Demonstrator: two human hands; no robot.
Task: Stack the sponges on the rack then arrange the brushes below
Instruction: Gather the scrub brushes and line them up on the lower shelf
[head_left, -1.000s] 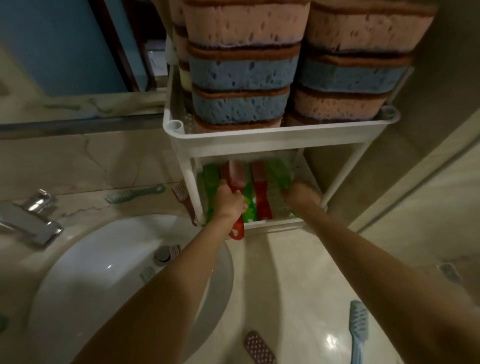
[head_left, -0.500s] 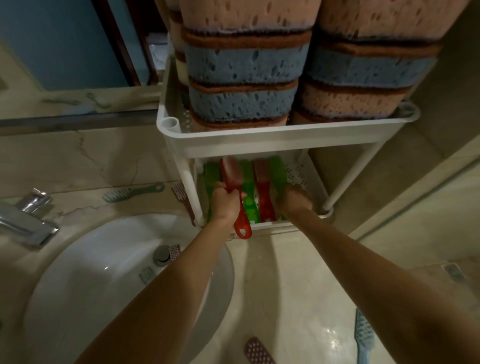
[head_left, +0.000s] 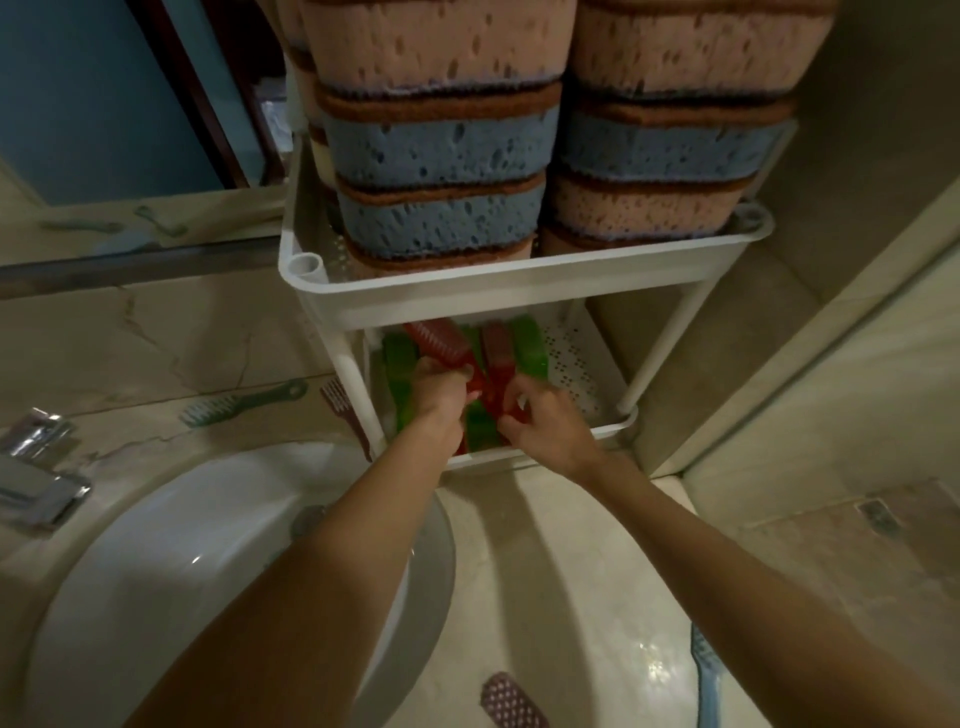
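Note:
A white two-tier rack (head_left: 467, 299) stands on the counter. Its top tray holds two tall stacks of blue and pink sponges (head_left: 441, 156). In the lower tray (head_left: 587, 358) lie red and green brushes side by side. My left hand (head_left: 436, 387) is shut on a red brush (head_left: 439, 340), whose head tilts up over a green brush (head_left: 400, 358). My right hand (head_left: 545, 421) pinches the handle of another red brush (head_left: 498, 348) beside a green brush (head_left: 527, 345).
A white sink basin (head_left: 182, 571) and a chrome tap (head_left: 36, 478) lie to the left. A teal brush (head_left: 239, 402) and a dark red brush (head_left: 337, 400) rest left of the rack. A dark red brush (head_left: 511, 701) and a blue brush (head_left: 709, 680) lie near me.
My right hand drew back from the right side of the lower tray to the middle red brush's handle. My left hand pushed its red brush further into the tray.

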